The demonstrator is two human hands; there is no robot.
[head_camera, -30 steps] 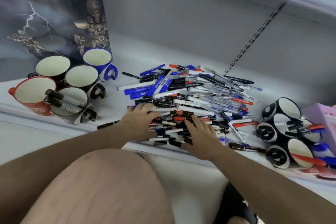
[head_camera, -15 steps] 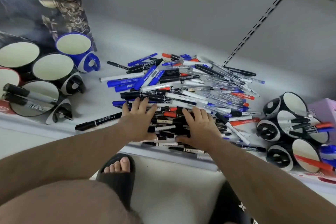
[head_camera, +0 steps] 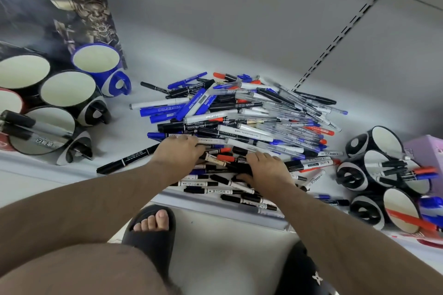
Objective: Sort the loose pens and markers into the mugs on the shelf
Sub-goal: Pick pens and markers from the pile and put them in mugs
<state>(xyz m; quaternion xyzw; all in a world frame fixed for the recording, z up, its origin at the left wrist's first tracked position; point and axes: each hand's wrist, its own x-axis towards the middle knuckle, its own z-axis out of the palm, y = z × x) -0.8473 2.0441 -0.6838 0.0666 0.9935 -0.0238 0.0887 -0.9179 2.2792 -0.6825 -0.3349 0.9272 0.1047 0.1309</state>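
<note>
Shelf (head_camera: 134, 127): pens (head_camera: 251, 122) mostly lying crosswise.

White shelf (head_camera: 148, 60) bears a pen pile (head_camera: 251, 122) flanked by mugs (head_camera: 69, 88).

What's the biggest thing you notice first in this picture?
A big messy pile of pens and markers fills the middle of the white shelf, blue, black, red and clear ones. The left hand and right hand rest on its near edge. Mugs stand on both sides, with an empty blue mug at the back left.
</note>
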